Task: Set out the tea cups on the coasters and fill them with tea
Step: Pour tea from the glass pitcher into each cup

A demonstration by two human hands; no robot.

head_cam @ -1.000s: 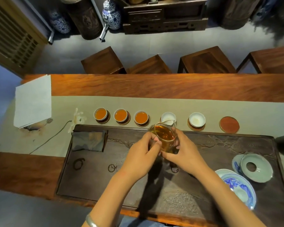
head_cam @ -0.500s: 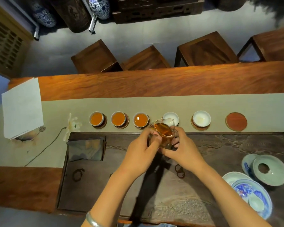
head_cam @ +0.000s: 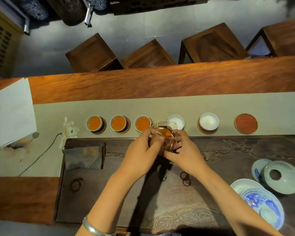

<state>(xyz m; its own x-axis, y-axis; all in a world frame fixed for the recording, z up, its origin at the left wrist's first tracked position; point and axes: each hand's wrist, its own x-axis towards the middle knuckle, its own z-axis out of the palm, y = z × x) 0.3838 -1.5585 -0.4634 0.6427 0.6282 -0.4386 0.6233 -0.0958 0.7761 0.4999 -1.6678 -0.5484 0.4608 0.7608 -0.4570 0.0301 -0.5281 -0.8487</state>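
Dark tea tray (head_cam: 245, 150) on runner | left hand (head_cam: 140, 157), right hand (head_cam: 187, 155) both grasp glass pitcher (head_cam: 167, 135) | pitcher partly hides empty cup (head_cam: 175, 120) at 12 o'clock | bare coaster (head_cam: 246, 123) at 2.

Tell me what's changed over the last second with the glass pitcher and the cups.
Little has changed. Both hands, left hand and right hand, still grip the glass pitcher, which has crept slightly toward the fourth cup, its spout over the rim; no tea shows in that cup yet. The three filled cups stay full, the fifth cup stays empty and the last coaster stays bare. Mostly the camera shifted.
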